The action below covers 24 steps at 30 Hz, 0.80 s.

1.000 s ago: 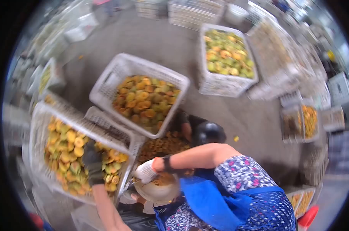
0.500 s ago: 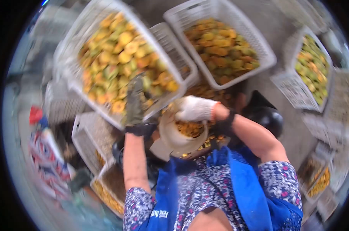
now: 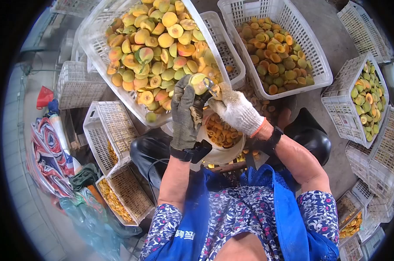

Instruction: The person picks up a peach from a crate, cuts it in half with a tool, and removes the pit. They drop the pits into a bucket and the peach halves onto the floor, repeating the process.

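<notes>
My left hand point(image 3: 184, 114), in a dirty grey-green glove, grips a yellow peach half point(image 3: 198, 84) with its cut side turned to the right. In my right hand point(image 3: 238, 111), in a white knitted glove, is a small pitting tool point(image 3: 209, 82) whose metal loop meets the fruit; its handle is hidden in my fingers. Both hands are over the near edge of a big white crate point(image 3: 155, 121) heaped with cut peaches point(image 3: 162, 56). Beneath them, between my knees, stands a pale bucket point(image 3: 225, 155) with orange-brown scraps point(image 3: 223, 130) inside.
Another white crate point(image 3: 320, 82) at the upper right holds hollowed peach halves point(image 3: 277, 56). A crate of greenish peaches point(image 3: 366, 104) stands far right, beside stacked crates point(image 3: 379, 161). On the left are tilted crates point(image 3: 112, 130), a striped sack point(image 3: 53, 156) and clear plastic sheeting point(image 3: 92, 226).
My left hand has come back from the peaches in the big crate and now holds a peach half. My right hand has risen from above the bucket to meet it with the tool.
</notes>
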Available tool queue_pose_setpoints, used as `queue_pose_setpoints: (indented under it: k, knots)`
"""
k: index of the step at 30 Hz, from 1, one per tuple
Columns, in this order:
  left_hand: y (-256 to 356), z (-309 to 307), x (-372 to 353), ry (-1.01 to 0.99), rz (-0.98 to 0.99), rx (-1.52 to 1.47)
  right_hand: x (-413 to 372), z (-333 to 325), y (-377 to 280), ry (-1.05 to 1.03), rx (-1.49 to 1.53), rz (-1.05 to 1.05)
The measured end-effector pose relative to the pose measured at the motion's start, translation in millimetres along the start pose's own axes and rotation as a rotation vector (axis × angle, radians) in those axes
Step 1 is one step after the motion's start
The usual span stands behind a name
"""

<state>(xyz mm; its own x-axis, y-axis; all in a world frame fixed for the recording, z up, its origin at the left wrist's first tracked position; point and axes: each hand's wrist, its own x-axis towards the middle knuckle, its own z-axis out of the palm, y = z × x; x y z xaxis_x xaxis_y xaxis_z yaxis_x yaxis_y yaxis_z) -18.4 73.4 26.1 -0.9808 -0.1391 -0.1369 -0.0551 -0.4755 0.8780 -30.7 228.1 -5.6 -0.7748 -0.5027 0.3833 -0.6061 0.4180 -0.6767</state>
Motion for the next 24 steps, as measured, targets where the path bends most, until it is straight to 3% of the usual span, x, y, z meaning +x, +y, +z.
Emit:
queue_pose_setpoints:
  k: [1,2,4,7,9,13,15,17,19,24]
  knots:
    - [-1.9,0.3,-0.2,0.001,-0.001,-0.002,1.9,-2.9,-2.5,-0.095,0.099,0.159]
    - [-4.4,1.6,-0.7,-0.005,0.020,-0.029,0.0,0.4,0.7,-0.096,0.099,0.159]
    - [-7.0,5.1,-2.1,-0.011,0.039,-0.056,-3.0,6.3,5.8,0.034,-0.089,-0.060]
    - [-5.6,7.8,-3.9,0.009,0.044,-0.085,1.4,-1.7,-1.7,0.081,0.055,0.093]
    - [-2.7,2.6,-2.1,-0.115,-0.035,-0.092,1.7,-2.5,1.9,0.079,0.082,0.100]
    - [1.7,-1.3,-2.5,-0.094,-0.092,-0.106,1.0,-7.0,2.4,-0.014,0.174,0.129]
    - [-2.7,-9.1,-0.8,-0.043,-0.069,0.035,0.1,0.1,7.5,-0.027,0.087,0.054]
    - [-6.2,-10.0,0.7,-0.059,-0.051,-0.019,-0.2,1.9,10.3,-0.036,-0.003,-0.017]
    - [-8.0,-7.5,-0.4,-0.076,-0.036,-0.075,2.7,-5.5,3.5,-0.015,0.228,0.154]
    - [-10.1,-5.9,-1.7,-0.042,-0.014,-0.006,1.2,-3.7,4.1,-0.032,0.217,0.188]
